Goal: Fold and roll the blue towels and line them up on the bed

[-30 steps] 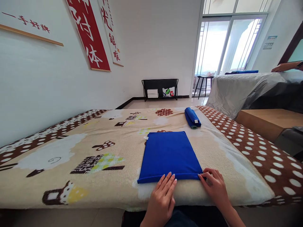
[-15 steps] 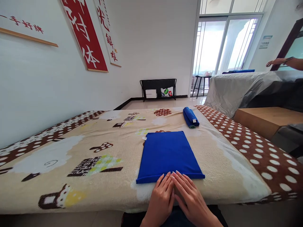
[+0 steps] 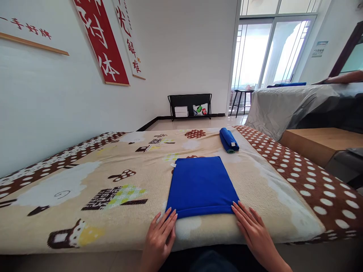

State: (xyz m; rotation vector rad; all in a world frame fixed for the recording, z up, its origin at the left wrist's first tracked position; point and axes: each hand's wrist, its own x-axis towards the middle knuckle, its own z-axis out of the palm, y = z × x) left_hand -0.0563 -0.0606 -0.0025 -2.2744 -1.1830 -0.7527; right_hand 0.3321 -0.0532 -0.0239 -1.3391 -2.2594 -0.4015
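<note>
A blue cloth (image 3: pixel 202 183) lies flat on the patterned blanket (image 3: pixel 136 226), with a narrow fold along its near edge and a white tag at its far left corner. My left hand (image 3: pixel 160 236) rests at the cloth's near left corner, fingers stretched out, their tips on the fold. At the near right corner, my right hand (image 3: pixel 253 228) lies with fingers extended and fingertips touching the cloth's edge. A rolled blue cloth (image 3: pixel 229 140) with a small white tag sits farther back on the right.
A plastic-covered piece of furniture (image 3: pixel 272 104) and a wooden box (image 3: pixel 320 141) stand at the right, where another person's arm (image 3: pixel 346 78) reaches in. Beyond the blanket are a black rack (image 3: pixel 190 102) and a stool (image 3: pixel 242 99) by the glass door.
My hands have moved apart from the middle of the near edge to its two corners. The fold there looks flatter. The other person's arm has lowered onto the plastic-covered furniture.
</note>
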